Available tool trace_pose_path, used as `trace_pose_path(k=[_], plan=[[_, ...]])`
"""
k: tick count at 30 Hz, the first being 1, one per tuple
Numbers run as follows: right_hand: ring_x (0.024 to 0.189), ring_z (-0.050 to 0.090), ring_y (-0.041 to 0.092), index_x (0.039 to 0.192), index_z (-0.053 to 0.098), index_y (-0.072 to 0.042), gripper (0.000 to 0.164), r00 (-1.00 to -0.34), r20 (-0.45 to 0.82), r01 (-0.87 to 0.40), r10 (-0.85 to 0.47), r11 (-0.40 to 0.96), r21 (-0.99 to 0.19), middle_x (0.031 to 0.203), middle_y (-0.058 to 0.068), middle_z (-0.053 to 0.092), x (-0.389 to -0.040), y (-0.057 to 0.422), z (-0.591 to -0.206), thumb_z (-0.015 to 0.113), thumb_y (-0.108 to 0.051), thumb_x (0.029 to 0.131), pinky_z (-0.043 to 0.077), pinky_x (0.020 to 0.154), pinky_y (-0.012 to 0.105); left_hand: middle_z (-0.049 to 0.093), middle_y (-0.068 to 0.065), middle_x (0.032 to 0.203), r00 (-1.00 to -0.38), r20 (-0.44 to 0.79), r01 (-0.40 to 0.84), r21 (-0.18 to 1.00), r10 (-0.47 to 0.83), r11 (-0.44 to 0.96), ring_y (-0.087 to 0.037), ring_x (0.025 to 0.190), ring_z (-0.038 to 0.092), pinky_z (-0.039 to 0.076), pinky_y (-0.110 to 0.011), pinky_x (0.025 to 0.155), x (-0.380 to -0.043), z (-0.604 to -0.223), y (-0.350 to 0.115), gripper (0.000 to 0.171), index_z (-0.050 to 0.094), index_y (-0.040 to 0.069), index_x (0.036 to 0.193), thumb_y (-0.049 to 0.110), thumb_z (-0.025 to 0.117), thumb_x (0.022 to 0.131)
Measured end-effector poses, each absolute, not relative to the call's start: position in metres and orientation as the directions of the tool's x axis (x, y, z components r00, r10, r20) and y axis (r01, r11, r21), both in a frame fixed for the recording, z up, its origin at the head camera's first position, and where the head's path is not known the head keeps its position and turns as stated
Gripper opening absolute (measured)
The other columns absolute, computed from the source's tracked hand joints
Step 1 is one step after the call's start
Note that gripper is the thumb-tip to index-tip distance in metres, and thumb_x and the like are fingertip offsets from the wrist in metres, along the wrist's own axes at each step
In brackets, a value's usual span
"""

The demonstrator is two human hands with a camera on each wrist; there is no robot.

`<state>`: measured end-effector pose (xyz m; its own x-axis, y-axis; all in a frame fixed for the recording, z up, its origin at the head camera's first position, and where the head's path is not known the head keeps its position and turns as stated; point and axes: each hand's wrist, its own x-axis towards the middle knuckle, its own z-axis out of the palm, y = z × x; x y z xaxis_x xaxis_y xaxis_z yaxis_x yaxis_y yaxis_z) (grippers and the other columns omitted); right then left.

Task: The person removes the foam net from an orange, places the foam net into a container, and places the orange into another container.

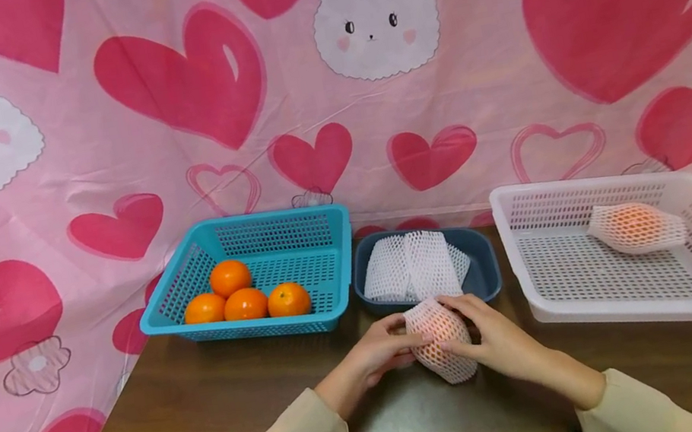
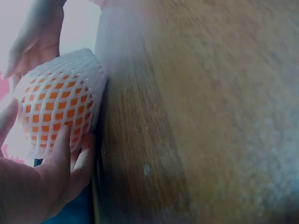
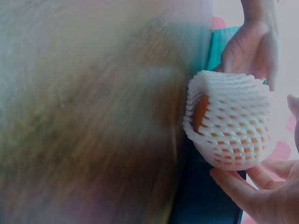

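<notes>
An orange in a white foam net sleeve (image 1: 440,346) is held between both hands over the front of the table. My left hand (image 1: 379,353) grips its left side, thumb and fingers on the netting. From the right, my right hand (image 1: 502,344) grips it with the thumb on the near side and fingers at the top. The right wrist view shows the net's open end, with bare orange (image 3: 201,113) inside. In the left wrist view the orange's netting (image 2: 58,109) is stretched into wide diamonds.
A blue basket (image 1: 346,262) with several bare oranges (image 1: 245,305) stands at left. Behind the hands, a dark blue tray (image 1: 483,261) contains flat foam nets (image 1: 431,263). At right, a white basket (image 1: 524,277) holds one netted orange (image 1: 638,226). A heart-print cloth (image 1: 291,63) hangs behind.
</notes>
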<state>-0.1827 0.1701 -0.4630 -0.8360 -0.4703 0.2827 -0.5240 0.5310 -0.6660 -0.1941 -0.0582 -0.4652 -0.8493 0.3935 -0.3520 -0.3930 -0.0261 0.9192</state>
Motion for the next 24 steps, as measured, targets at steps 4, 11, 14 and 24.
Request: trace_pose_path(k=[4, 11, 14, 24], plan=[[0.108, 0.061, 0.029, 0.143, 0.053, 0.006, 0.059, -0.858, 0.238, -0.468, -0.455, 0.5, -0.729, 0.124, 0.014, 0.057, -0.184, 0.173, -0.461, 0.077, -0.018, 0.094, 0.058, 0.083, 0.035, 0.07, -0.007, 0.107, -0.859, -0.32, -0.364, 0.931, 0.4, -0.037, -0.015, 0.091, 0.066, 0.057, -0.035, 0.084, -0.194, -0.465, -0.058, 0.045, 0.056, -0.005, 0.136, 0.005, 0.069, 0.094], [0.102, 0.062, 0.025, 0.136, 0.059, 0.008, 0.05, -0.877, 0.215, -0.424, -0.43, 0.481, -0.768, 0.112, 0.007, 0.06, -0.191, 0.18, -0.456, 0.074, -0.017, 0.096, 0.057, 0.08, 0.031, 0.07, -0.006, 0.114, -0.886, -0.308, -0.341, 0.939, 0.347, -0.037, -0.016, 0.092, 0.065, 0.057, -0.036, 0.083, -0.195, -0.465, -0.052, 0.042, 0.063, -0.002, 0.134, 0.006, 0.072, 0.094], [0.101, 0.062, 0.024, 0.134, 0.062, 0.006, 0.047, -0.892, 0.191, -0.39, -0.409, 0.488, -0.781, 0.109, 0.005, 0.061, -0.194, 0.181, -0.457, 0.074, -0.019, 0.096, 0.056, 0.08, 0.03, 0.071, -0.007, 0.113, -0.897, -0.297, -0.328, 0.944, 0.328, -0.043, -0.016, 0.091, 0.066, 0.057, -0.036, 0.083, -0.196, -0.466, -0.05, 0.041, 0.065, -0.002, 0.133, 0.005, 0.072, 0.093], [0.094, 0.058, 0.007, 0.113, 0.075, 0.005, 0.032, -0.895, 0.186, -0.37, -0.406, 0.439, -0.819, 0.1, 0.001, 0.062, -0.195, 0.186, -0.456, 0.08, -0.016, 0.09, 0.055, 0.074, 0.025, 0.073, -0.017, 0.114, -0.925, -0.204, -0.232, 0.971, 0.321, -0.051, -0.013, 0.089, 0.068, 0.059, -0.037, 0.085, -0.195, -0.469, -0.049, 0.033, 0.068, -0.012, 0.122, -0.001, 0.072, 0.092]])
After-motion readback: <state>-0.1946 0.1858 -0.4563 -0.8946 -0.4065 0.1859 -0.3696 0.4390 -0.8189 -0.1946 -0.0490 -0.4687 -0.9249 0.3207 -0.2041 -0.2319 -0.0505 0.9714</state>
